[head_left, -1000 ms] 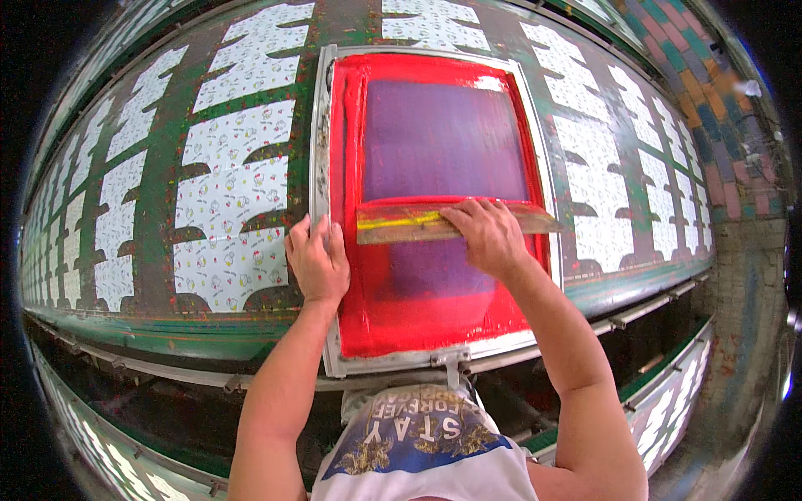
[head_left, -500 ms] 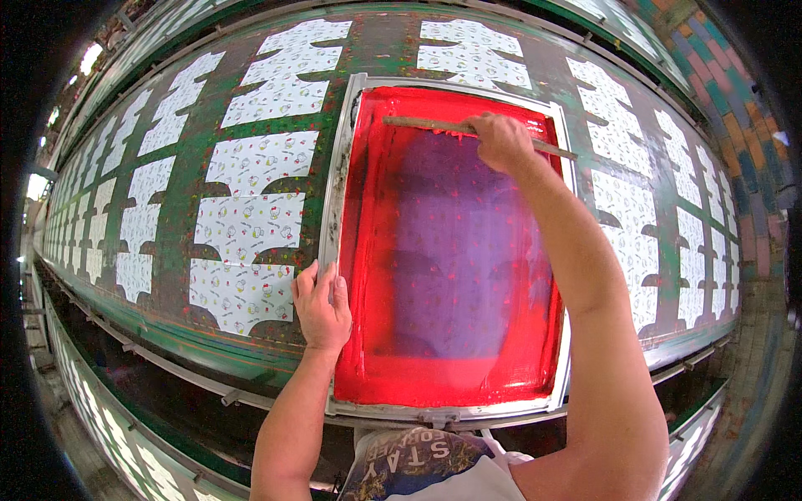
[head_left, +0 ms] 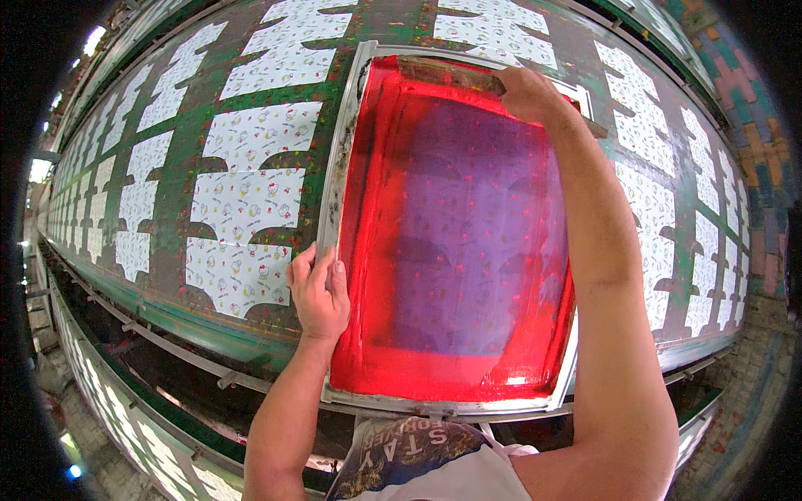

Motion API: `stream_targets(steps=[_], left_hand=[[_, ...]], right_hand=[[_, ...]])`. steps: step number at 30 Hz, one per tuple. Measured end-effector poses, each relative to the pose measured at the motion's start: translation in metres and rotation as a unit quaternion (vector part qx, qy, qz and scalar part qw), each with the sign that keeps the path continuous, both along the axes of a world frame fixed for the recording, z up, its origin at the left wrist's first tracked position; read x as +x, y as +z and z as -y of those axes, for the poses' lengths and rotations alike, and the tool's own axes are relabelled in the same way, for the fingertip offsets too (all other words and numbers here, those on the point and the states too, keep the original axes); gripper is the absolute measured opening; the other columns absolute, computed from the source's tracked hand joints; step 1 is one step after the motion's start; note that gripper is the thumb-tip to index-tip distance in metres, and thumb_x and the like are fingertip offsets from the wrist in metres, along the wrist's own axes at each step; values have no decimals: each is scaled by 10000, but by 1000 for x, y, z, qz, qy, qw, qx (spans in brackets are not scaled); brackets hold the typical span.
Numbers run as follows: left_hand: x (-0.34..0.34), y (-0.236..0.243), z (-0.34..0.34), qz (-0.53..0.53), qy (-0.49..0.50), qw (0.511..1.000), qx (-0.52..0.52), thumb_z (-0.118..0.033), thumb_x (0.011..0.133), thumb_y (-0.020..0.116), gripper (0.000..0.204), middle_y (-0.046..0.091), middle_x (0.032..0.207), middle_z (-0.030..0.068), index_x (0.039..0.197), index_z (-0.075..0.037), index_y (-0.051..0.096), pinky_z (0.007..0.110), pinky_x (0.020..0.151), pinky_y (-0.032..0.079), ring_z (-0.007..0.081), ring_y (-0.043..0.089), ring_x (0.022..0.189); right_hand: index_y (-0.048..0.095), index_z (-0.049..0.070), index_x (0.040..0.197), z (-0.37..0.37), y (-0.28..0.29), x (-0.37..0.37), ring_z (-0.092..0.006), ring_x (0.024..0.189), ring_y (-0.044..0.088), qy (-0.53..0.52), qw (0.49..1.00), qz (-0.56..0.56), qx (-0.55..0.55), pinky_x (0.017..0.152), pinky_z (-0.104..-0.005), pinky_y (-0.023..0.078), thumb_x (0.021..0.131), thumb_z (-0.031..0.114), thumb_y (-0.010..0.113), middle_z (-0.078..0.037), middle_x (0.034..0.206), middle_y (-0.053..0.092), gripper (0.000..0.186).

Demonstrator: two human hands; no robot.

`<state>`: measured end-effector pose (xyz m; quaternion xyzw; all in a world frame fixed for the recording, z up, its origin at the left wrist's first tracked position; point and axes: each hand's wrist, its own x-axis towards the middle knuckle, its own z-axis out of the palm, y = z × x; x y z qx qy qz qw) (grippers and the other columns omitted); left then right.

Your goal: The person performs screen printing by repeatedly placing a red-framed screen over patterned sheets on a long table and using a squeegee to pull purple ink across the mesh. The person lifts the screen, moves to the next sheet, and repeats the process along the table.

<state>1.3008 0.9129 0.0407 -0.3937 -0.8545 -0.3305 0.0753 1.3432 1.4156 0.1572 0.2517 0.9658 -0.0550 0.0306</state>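
A silk-screen printing frame (head_left: 344, 159) with pale metal rails lies over the long table, its mesh (head_left: 476, 200) coated with red ink round a purple see-through middle. Printed white fabric pieces show faintly through that middle. My right hand (head_left: 530, 93) is closed round a wooden squeegee (head_left: 451, 75) at the far end of the mesh; the squeegee's broad side leans into view, and my hand hides part of it. On the near part of the left rail, my left hand (head_left: 320, 296) grips the edge, fingers outside and thumb at the inner side.
White patterned fabric pieces (head_left: 245, 204) lie in rows on the green-brown table (head_left: 175, 192), left and right of the frame. A metal rail (head_left: 225, 380) runs along the table's near edge. Another table with white pieces (head_left: 125, 417) stands at the lower left. Coloured paving (head_left: 752, 125) shows at right.
My right hand has pushed the squeegee away to the far end of the frame and tilted it. The left hand keeps its place on the left rail. The view has shifted slightly.
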Motion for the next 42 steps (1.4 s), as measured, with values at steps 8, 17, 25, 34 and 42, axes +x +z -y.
stream_targets(steps=[8,17,25,34,42], left_hand=[[0,0,1,-11,-3,1000,3,-239,1075,697,310,656,1297,231,1255,-3,785,547,1123,447,414,613,1272],[-6,-9,5,-31,-17,999,15,-322,1092,673,369,655,1287,236,1277,-25,790,548,1122,448,429,610,1246],[-14,-30,9,-28,-14,998,52,-382,1110,638,435,727,1264,234,1237,-9,820,526,1131,463,394,661,1255],[-13,-28,8,-1,1,1000,3,-199,902,806,484,700,1380,203,1351,-23,767,515,1220,425,355,618,1353],[-10,-27,8,-5,25,1000,-1,-184,856,834,477,691,1302,173,1312,-47,799,501,1185,454,355,626,1269]], right_hand=[[794,130,1231,77,10,51,-423,1164,760,28,999,29,-6,994,-563,608,884,137,636,-198,1200,798,382],[783,147,1284,233,12,164,-407,1105,759,53,997,7,-51,965,-536,604,889,24,655,-154,1169,790,433],[801,143,1270,374,9,259,-358,1077,757,28,998,7,-62,921,-507,608,868,25,712,-126,1108,775,428],[758,138,1363,469,2,323,-335,1242,684,13,998,-15,-51,1112,-484,521,809,24,762,-98,1265,746,565],[578,170,1558,484,-2,345,-376,1403,563,65,993,51,-81,1180,-537,475,744,74,845,-135,1519,583,861]])
